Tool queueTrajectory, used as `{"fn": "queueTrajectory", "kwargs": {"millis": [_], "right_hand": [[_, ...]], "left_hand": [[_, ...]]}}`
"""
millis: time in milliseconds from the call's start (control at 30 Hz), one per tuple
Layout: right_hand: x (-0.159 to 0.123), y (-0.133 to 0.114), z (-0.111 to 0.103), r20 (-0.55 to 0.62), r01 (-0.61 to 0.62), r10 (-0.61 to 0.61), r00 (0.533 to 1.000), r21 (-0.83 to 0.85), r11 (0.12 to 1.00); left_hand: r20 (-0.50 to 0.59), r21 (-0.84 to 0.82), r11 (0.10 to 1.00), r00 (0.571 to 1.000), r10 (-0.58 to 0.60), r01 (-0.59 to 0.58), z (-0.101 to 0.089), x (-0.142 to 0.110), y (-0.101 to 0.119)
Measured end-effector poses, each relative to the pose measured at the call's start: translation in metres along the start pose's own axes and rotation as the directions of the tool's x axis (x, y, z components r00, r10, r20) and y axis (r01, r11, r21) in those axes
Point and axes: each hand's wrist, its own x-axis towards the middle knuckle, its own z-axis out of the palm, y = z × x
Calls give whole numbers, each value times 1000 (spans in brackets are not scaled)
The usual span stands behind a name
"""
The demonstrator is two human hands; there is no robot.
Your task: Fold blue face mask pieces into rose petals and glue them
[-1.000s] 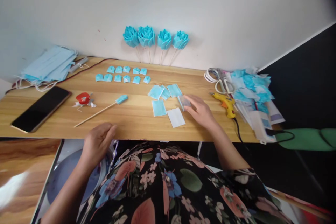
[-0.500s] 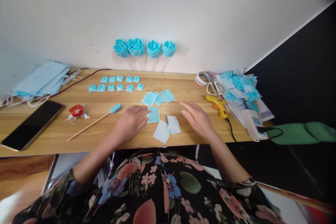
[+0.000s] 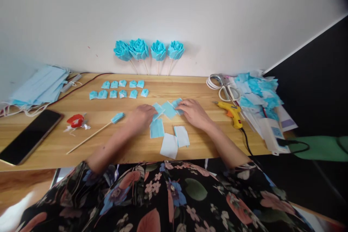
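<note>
Cloth squares (image 3: 157, 129) lie in a loose group on the wooden table (image 3: 198, 148), in front of the person and partly between the two hands. Nearest the edge are two with white faces up, side by side; just beyond, to the left, is a blue one, and past it a short row of blue ones.

Level with these, a black phone (image 3: 31, 136) lies at far left and a white box (image 3: 274, 136) at right. Next come a thin stick (image 3: 89, 137) with a blue tip, a red item (image 3: 75, 120) among white scraps, and a yellow glue gun (image 3: 231, 113).

The left hand (image 3: 141, 117), rather blurred, has its fingers bunched at the leftmost square of the row. The right hand (image 3: 194, 113) is curved, fingertips at the rightmost one. I cannot tell whether either hand pinches its square or only touches it.

Farther back are scissors (image 3: 228, 93), a heap of scraps (image 3: 252, 88), two rows of small folded pieces (image 3: 113, 94), and a pile of face masks (image 3: 40, 85). Farthest, four blue flowers (image 3: 158, 50) on sticks lean against the wall (image 3: 217, 25).
</note>
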Motion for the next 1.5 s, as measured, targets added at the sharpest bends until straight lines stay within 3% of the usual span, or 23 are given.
{"fn": "queueTrajectory", "kwargs": {"millis": [133,267,433,567,700,800,967,1133,1267,1500], "right_hand": [[-15,11,-21,-84,-80,82,993,29,996],[-5,7,-29,-182,-120,131,975,72,990],[-5,-16,-26,-115,-62,75,990,114,992],[-33,-44,-25,-58,-39,50,997,175,984],[-59,-79,-18,-15,37,-34,999,279,960],[-65,-95,-7,33,87,-100,994,270,959],[-62,-82,5,40,83,-91,995,154,984],[-56,-58,-9,-98,-59,64,993,56,997],[-42,-63,-16,-187,-93,100,977,45,995],[-15,-85,13,-58,14,-14,998,1,1000]], "left_hand": [[-6,-59,998,1000,13,-14,-7,-7,-3],[-66,-144,990,998,-21,12,-16,8,7],[-94,-145,989,996,-6,-8,-18,27,11],[-118,-111,993,991,-56,43,-14,20,0],[-126,-138,990,992,-4,-13,-6,13,-7],[-73,-165,986,997,27,-39,1,13,-7],[-38,-151,989,999,-1,-5,5,12,-4],[-92,-201,979,995,-43,24,1,12,-1],[-137,-254,967,990,-32,-4,-2,13,0],[-169,-277,961,984,-54,5,-2,13,-2]]}}
